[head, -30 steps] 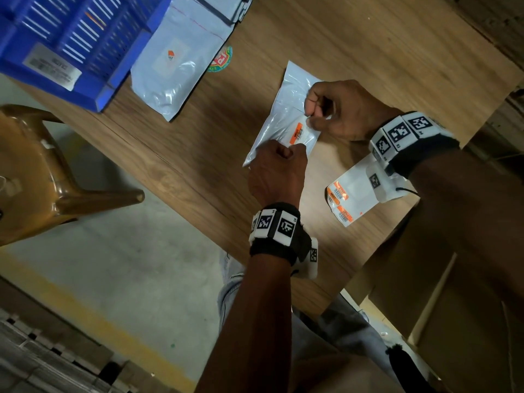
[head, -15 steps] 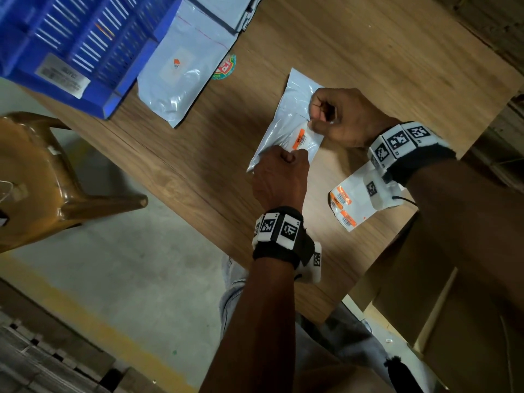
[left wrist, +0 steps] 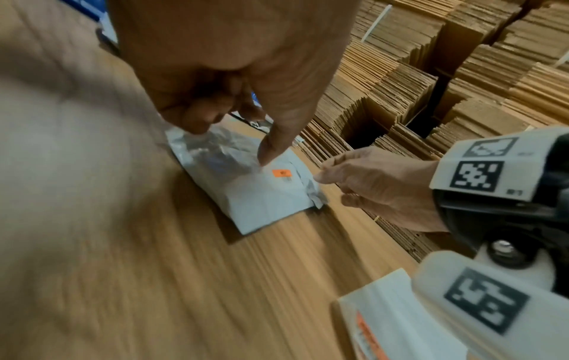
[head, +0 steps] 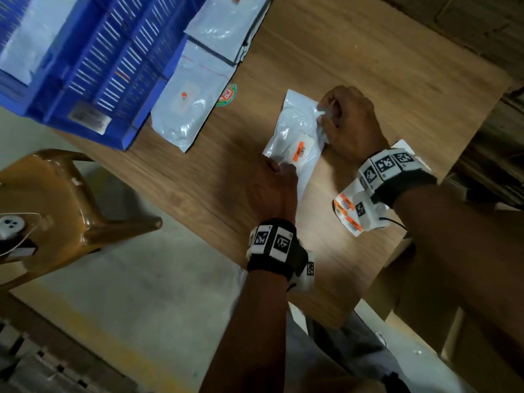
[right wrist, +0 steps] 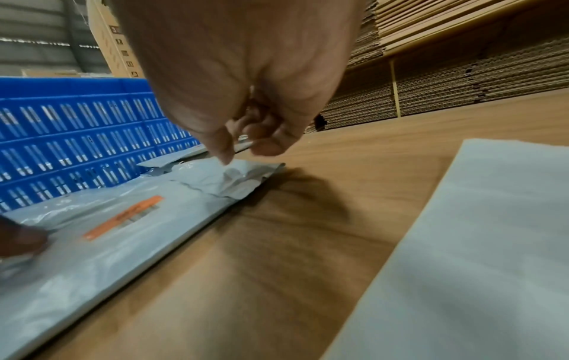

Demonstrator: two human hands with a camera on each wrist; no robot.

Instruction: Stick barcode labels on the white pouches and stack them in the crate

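A white pouch [head: 292, 129] lies flat on the wooden table [head: 368, 66] with an orange barcode label [head: 301, 150] stuck on its face. My left hand [head: 279, 167] grips the pouch's near edge; in the left wrist view its thumb [left wrist: 268, 156] presses down beside the label [left wrist: 281, 173]. My right hand [head: 323, 113] pinches the pouch's crumpled far-right edge, seen close in the right wrist view [right wrist: 243, 151]. A sheet of orange labels [head: 346, 211] lies under my right wrist. The blue crate [head: 99, 66] stands at the table's far left.
Another white pouch [head: 192, 103] lies beside the crate, and a stack of pouches [head: 226, 24] sits behind it. A brown stool [head: 56, 194] stands off the table's left edge. Stacked flat cardboard [left wrist: 431, 73] lines the far side.
Both hands held the label over the pouch before; now the label lies flat on it and the hands have moved apart to the pouch's edges. The view has swung toward the crate.
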